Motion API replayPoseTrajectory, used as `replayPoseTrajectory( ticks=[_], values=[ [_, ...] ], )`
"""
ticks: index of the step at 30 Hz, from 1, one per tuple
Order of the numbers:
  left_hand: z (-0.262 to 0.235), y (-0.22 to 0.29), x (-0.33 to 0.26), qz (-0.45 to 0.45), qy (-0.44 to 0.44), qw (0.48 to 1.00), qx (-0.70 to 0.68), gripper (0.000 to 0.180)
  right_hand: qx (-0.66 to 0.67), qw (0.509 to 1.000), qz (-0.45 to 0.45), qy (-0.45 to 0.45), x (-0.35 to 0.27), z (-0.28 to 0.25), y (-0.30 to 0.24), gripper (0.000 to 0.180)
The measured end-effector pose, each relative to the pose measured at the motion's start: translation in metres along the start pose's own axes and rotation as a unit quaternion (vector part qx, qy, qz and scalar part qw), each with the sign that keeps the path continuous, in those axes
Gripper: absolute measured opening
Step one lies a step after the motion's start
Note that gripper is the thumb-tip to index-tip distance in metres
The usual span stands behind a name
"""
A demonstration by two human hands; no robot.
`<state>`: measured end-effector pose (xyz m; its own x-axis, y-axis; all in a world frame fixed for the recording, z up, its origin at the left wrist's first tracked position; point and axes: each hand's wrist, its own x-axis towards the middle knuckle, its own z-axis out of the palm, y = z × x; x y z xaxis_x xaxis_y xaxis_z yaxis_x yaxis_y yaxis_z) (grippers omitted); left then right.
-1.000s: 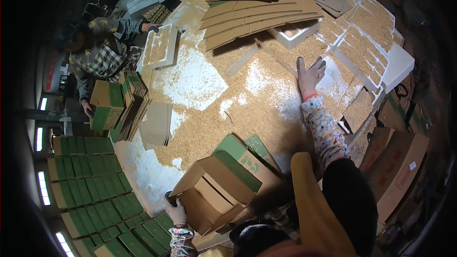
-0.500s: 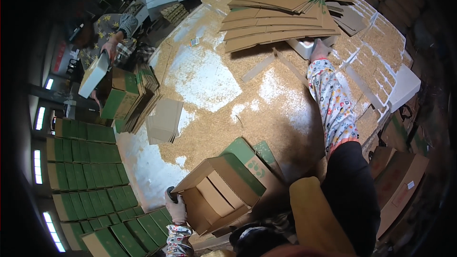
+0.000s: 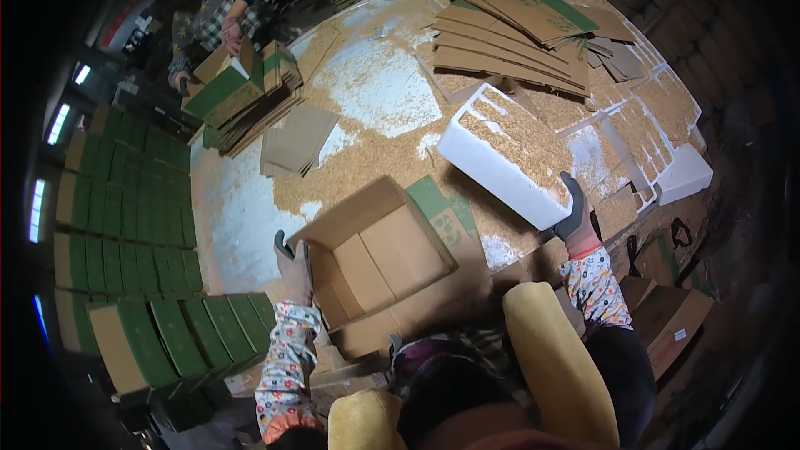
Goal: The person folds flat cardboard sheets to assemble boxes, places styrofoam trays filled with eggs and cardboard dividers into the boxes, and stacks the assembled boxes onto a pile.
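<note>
An open cardboard box (image 3: 350, 215) sits in front of me at the near edge of the table, its bottom flaps showing inside. My left hand (image 3: 294, 273), gloved, grips the box's left wall, thumb apart from the fingers. To the right, a white foam box (image 3: 492, 173) is tilted over the table, its top covered with tan, sawdust-like grains. My gloved right hand (image 3: 577, 221) holds this foam box by its near right end.
The table (image 3: 383, 100) is strewn with grains. Flattened cartons (image 3: 508, 50) lie at the back, and grey cardboard sheets (image 3: 297, 140) at the left. Green-and-brown boxes (image 3: 125, 237) are stacked at left. A co-worker (image 3: 221, 12) handles another box. More foam boxes (image 3: 683, 175) stand right.
My right hand has drawn the foam box from beside the flattened cartons toward me. The cardboard box is turned more upward in my left hand. The co-worker's foam box has gone down into their carton.
</note>
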<state>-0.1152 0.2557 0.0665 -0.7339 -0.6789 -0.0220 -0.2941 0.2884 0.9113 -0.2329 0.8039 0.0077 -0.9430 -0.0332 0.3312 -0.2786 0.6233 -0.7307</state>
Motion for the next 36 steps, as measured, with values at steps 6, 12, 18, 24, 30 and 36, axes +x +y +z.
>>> replayPoseTrajectory(
  ticks=[6,12,18,24,30,36],
  values=[
    [-0.009,-0.013,0.035,-0.181,-0.144,0.860,-0.455,0.023,0.062,0.932,-0.277,-0.226,0.052,-0.021,-0.177,0.056],
    [-0.018,0.050,-0.015,-0.214,-0.187,0.842,-0.458,0.029,0.052,0.871,-0.177,-0.455,0.050,0.064,-0.282,0.024],
    [0.027,-0.004,-0.018,0.024,-0.128,0.969,-0.211,0.041,0.039,0.951,0.100,-0.290,-0.005,0.126,-0.207,0.049],
    [-0.012,0.021,-0.009,-0.011,-0.181,0.967,-0.181,0.040,0.068,0.990,-0.121,0.019,0.017,0.076,-0.231,0.046],
    [0.016,0.016,-0.008,-0.009,-0.134,0.986,-0.102,0.031,-0.297,0.918,0.218,-0.148,-0.018,0.126,-0.016,0.106],
    [0.015,0.011,-0.004,-0.025,-0.115,0.990,-0.072,0.031,-0.174,0.962,0.109,-0.182,0.061,0.192,-0.004,0.066]
  ],
)
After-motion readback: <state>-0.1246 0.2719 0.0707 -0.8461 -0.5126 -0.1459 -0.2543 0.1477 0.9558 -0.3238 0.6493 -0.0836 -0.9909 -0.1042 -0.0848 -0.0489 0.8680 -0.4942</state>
